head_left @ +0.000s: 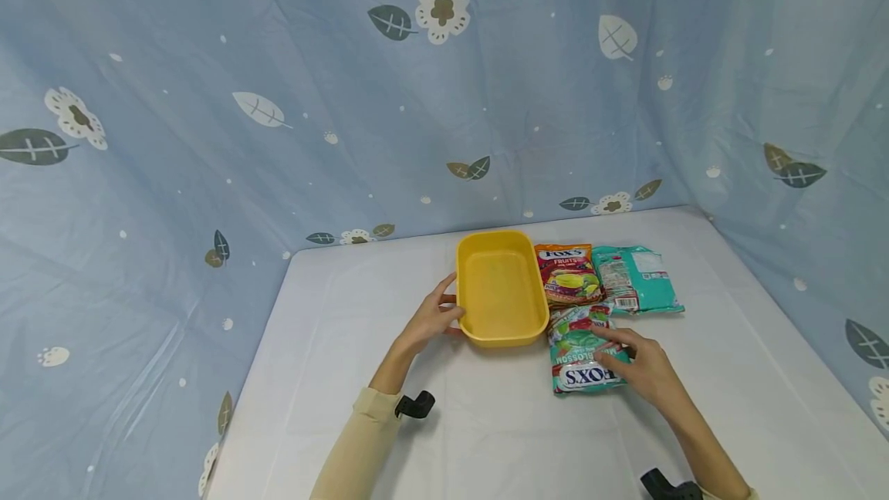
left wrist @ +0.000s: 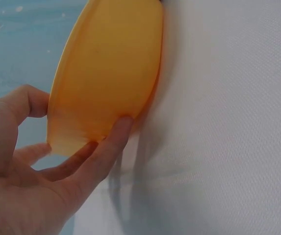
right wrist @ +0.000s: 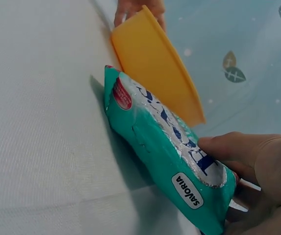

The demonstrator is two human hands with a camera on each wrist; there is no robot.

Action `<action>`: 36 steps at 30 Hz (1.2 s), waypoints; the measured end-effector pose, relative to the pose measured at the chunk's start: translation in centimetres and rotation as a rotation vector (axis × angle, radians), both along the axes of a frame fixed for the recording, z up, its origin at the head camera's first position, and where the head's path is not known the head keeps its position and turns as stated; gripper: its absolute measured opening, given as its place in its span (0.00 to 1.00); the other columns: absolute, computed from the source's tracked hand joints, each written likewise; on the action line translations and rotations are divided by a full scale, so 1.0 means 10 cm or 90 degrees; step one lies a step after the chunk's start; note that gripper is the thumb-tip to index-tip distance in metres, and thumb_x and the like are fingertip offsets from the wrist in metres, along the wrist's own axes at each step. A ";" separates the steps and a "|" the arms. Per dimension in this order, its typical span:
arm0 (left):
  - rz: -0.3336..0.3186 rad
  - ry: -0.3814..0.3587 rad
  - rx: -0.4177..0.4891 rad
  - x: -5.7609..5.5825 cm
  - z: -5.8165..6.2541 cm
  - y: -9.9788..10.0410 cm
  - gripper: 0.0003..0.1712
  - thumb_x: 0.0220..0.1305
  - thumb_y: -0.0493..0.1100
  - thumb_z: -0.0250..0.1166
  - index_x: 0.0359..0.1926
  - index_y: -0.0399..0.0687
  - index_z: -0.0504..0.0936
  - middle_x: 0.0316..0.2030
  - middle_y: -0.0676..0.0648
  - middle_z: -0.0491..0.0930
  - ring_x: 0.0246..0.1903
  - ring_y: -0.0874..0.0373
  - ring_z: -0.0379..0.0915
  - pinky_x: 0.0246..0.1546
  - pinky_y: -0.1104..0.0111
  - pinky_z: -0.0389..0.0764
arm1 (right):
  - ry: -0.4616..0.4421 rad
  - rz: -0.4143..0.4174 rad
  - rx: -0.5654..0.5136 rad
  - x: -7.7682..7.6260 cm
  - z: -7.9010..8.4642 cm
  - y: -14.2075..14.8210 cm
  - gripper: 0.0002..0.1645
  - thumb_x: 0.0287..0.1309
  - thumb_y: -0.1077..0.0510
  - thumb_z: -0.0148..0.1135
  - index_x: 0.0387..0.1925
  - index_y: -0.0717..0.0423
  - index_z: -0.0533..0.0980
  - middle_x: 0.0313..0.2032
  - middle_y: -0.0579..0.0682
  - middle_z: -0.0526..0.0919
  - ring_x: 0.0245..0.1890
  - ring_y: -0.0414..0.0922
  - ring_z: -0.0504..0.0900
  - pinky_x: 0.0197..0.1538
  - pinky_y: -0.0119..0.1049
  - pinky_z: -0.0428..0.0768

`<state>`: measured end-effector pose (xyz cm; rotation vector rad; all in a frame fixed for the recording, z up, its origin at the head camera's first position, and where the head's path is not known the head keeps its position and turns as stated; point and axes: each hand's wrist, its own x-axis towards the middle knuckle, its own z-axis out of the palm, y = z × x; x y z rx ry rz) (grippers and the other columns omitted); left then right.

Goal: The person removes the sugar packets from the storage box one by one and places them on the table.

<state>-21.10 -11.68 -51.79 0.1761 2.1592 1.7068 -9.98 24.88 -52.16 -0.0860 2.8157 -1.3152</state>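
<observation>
At the left corner of a yellow plastic tray, my left hand holds the outside wall with bent fingers and thumb. In the left wrist view the left hand spans the tray's end. A green Fox's candy bag lies just right of the tray's near corner. My right hand grips this bag from its right side. The right wrist view has the thumb of the right hand on the bag's printed face, with the other fingers partly hidden behind its edge.
An orange Fox's Fruits bag lies against the tray's right side. Right of it is another green bag, back label up. White cloth covers the table. A blue patterned curtain rises behind and at both sides.
</observation>
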 end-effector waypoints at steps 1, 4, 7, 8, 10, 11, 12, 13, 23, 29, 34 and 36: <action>0.002 0.001 -0.003 0.00 0.00 0.00 0.46 0.63 0.36 0.61 0.78 0.59 0.50 0.62 0.33 0.68 0.50 0.45 0.77 0.42 0.55 0.88 | -0.003 0.000 -0.004 0.00 0.00 0.00 0.29 0.61 0.49 0.66 0.62 0.52 0.76 0.61 0.64 0.76 0.63 0.66 0.71 0.61 0.66 0.73; 0.003 0.001 -0.007 0.00 -0.01 -0.01 0.47 0.63 0.36 0.61 0.78 0.60 0.50 0.61 0.34 0.69 0.49 0.47 0.77 0.41 0.56 0.89 | -0.010 0.001 -0.016 0.00 -0.02 0.00 0.29 0.61 0.49 0.66 0.62 0.52 0.76 0.61 0.65 0.76 0.63 0.66 0.70 0.61 0.67 0.72; -0.001 0.006 -0.005 0.01 -0.01 -0.01 0.46 0.63 0.36 0.60 0.78 0.58 0.50 0.61 0.33 0.68 0.49 0.47 0.78 0.40 0.56 0.89 | -0.017 0.000 -0.021 0.00 -0.05 0.00 0.29 0.61 0.48 0.66 0.62 0.51 0.76 0.62 0.65 0.75 0.64 0.66 0.69 0.61 0.67 0.72; -0.001 0.006 -0.004 0.01 -0.01 -0.01 0.46 0.63 0.36 0.60 0.78 0.58 0.50 0.61 0.33 0.68 0.49 0.47 0.78 0.40 0.57 0.89 | -0.018 0.000 -0.022 0.00 -0.06 0.00 0.29 0.61 0.48 0.66 0.62 0.51 0.76 0.62 0.65 0.76 0.64 0.66 0.69 0.61 0.67 0.71; 0.000 0.006 -0.006 0.01 -0.01 -0.02 0.46 0.64 0.36 0.60 0.78 0.59 0.50 0.61 0.33 0.69 0.49 0.47 0.78 0.40 0.58 0.89 | -0.019 -0.003 -0.023 -0.01 -0.08 0.01 0.29 0.61 0.48 0.66 0.62 0.50 0.76 0.61 0.65 0.76 0.63 0.66 0.70 0.61 0.68 0.71; 0.001 0.005 -0.007 0.01 0.00 -0.02 0.46 0.64 0.36 0.60 0.77 0.59 0.50 0.61 0.33 0.69 0.50 0.47 0.78 0.39 0.58 0.89 | -0.018 -0.004 -0.024 -0.01 -0.09 0.01 0.29 0.61 0.48 0.66 0.62 0.50 0.76 0.61 0.64 0.76 0.63 0.65 0.70 0.61 0.68 0.71; 0.002 0.004 -0.008 0.01 0.00 -0.02 0.46 0.64 0.36 0.60 0.77 0.60 0.50 0.61 0.34 0.69 0.50 0.47 0.77 0.39 0.58 0.89 | -0.016 -0.003 -0.026 -0.02 -0.10 0.02 0.29 0.61 0.48 0.66 0.62 0.51 0.76 0.61 0.64 0.77 0.63 0.65 0.71 0.61 0.68 0.71; 0.002 0.004 -0.009 0.01 0.00 -0.02 0.46 0.64 0.37 0.60 0.77 0.60 0.50 0.61 0.34 0.69 0.50 0.46 0.77 0.39 0.58 0.89 | -0.012 -0.004 -0.026 -0.02 -0.11 0.02 0.29 0.61 0.48 0.66 0.62 0.51 0.76 0.60 0.64 0.77 0.62 0.65 0.71 0.61 0.67 0.71; 0.003 0.000 -0.010 0.00 0.00 -0.01 0.45 0.65 0.37 0.61 0.77 0.62 0.50 0.62 0.34 0.69 0.49 0.48 0.77 0.42 0.56 0.89 | -0.009 0.002 -0.028 -0.05 -0.20 0.06 0.29 0.61 0.47 0.65 0.62 0.51 0.75 0.63 0.65 0.75 0.65 0.67 0.67 0.61 0.68 0.71; -0.001 -0.007 -0.008 0.01 0.05 0.00 0.46 0.64 0.37 0.61 0.77 0.61 0.49 0.61 0.33 0.69 0.46 0.49 0.79 0.42 0.54 0.88 | -0.025 -0.008 -0.028 -0.05 -0.21 0.07 0.29 0.61 0.48 0.66 0.62 0.52 0.75 0.64 0.65 0.73 0.67 0.68 0.64 0.64 0.71 0.66; -0.030 -0.023 0.010 0.08 0.28 0.00 0.47 0.65 0.34 0.60 0.78 0.52 0.46 0.63 0.27 0.65 0.50 0.40 0.77 0.49 0.45 0.83 | -0.020 -0.008 -0.017 -0.06 -0.24 0.07 0.29 0.60 0.47 0.66 0.62 0.52 0.76 0.63 0.66 0.73 0.65 0.67 0.66 0.60 0.67 0.72; -0.035 -0.029 0.012 0.10 0.33 0.00 0.47 0.65 0.34 0.59 0.78 0.51 0.45 0.64 0.26 0.64 0.52 0.38 0.76 0.51 0.43 0.82 | -0.012 -0.004 -0.013 -0.06 -0.26 0.08 0.29 0.61 0.48 0.66 0.62 0.52 0.75 0.62 0.65 0.75 0.64 0.65 0.68 0.57 0.62 0.74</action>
